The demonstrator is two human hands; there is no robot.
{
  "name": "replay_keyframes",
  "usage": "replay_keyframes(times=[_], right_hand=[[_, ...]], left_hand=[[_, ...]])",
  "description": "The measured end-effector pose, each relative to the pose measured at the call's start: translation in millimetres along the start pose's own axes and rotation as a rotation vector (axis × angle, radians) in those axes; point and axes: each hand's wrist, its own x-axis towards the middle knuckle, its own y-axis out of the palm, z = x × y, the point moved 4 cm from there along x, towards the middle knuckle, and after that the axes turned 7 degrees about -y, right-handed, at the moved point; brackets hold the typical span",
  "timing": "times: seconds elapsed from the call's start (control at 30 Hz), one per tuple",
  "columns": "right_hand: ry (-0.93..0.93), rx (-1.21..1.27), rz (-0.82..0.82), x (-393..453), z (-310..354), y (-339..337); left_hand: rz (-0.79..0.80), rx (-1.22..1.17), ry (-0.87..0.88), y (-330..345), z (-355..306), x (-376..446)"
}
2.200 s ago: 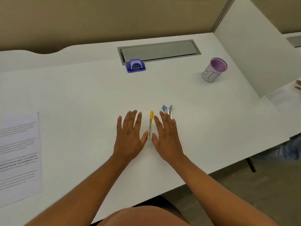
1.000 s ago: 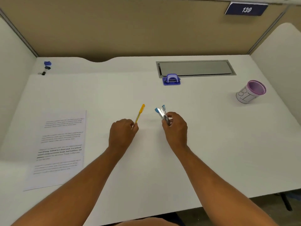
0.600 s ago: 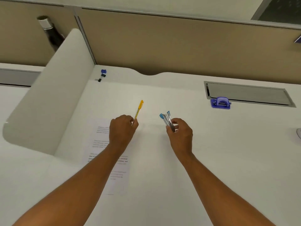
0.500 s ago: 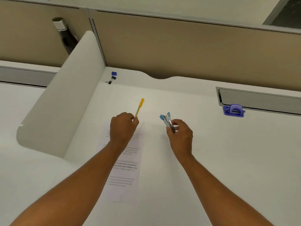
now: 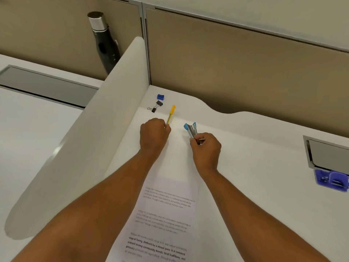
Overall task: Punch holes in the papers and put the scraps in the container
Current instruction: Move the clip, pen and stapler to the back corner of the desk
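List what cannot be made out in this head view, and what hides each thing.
- Hole punch: cut off by the right edge.
- Paper: bottom cut off by the lower edge; small print blurred.
- Pen: lower end hidden in the left hand.
- Blue tool: part hidden in the right hand; type unclear.
- Container: out of frame.

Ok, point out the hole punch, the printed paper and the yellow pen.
hole punch (image 5: 331, 180): head view, on its purple lever.
printed paper (image 5: 166, 210): head view, on the middle text block.
yellow pen (image 5: 172, 109): head view, on its yellow cap.
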Motion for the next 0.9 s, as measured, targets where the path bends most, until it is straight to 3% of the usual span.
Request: replay_keyframes(times=[0.37,0.9], right_hand=[[0.066,0.004,-0.036,88,11,77],[0.272,-0.207,0.031,115,29,122]], left_hand=[[0.008,0.075,0.002,34,-4,68],[0.020,0.134,0.059,35,7,51]])
